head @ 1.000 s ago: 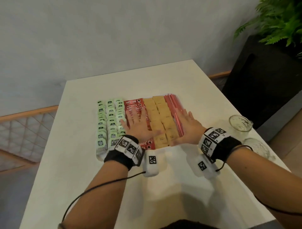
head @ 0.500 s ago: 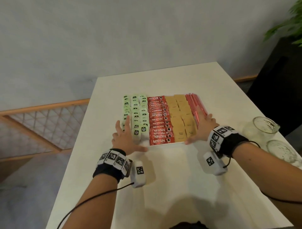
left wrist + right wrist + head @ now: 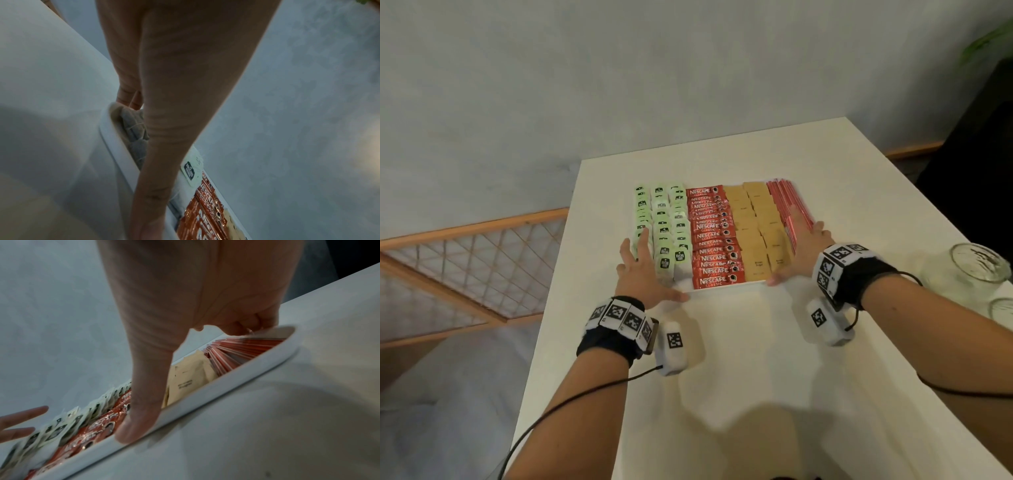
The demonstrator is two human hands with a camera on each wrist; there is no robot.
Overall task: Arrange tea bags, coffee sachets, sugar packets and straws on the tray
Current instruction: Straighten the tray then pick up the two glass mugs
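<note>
Two hands frame a white tray (image 3: 722, 290) on a white table (image 3: 756, 377). The tray holds four groups in rows, left to right: green tea bags (image 3: 661, 222), red coffee sachets (image 3: 714, 240), tan sugar packets (image 3: 756, 233) and red straws (image 3: 789, 205). The left hand (image 3: 643, 274) lies at the near left corner, fingers straight and spread over the tea bags, thumb along the near rim; it grips nothing. The right hand (image 3: 799, 253) lies at the near right corner, fingers extended along the straws, thumb (image 3: 141, 418) pressed on the near rim; it also grips nothing. Two glass jars (image 3: 972, 267) stand at the table's right edge, well apart from the tray.
</note>
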